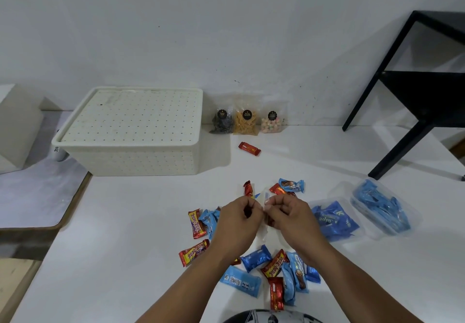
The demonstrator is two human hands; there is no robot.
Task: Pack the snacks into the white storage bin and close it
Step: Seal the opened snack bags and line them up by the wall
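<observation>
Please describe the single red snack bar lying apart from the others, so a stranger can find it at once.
Start at the white storage bin with its lid on. To its right, three clear bags stand against the wall. The red bar lies flat before them, alone, far from the pile near the hands.

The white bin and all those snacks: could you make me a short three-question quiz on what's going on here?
1. True or false: the white storage bin has its lid on.
2. How many clear pouches stand against the wall? A two, B three, C five.
3. Fill in: the left hand and right hand pinch a small clear ____.

Key: 1 true; 2 B; 3 wrapper.
</observation>
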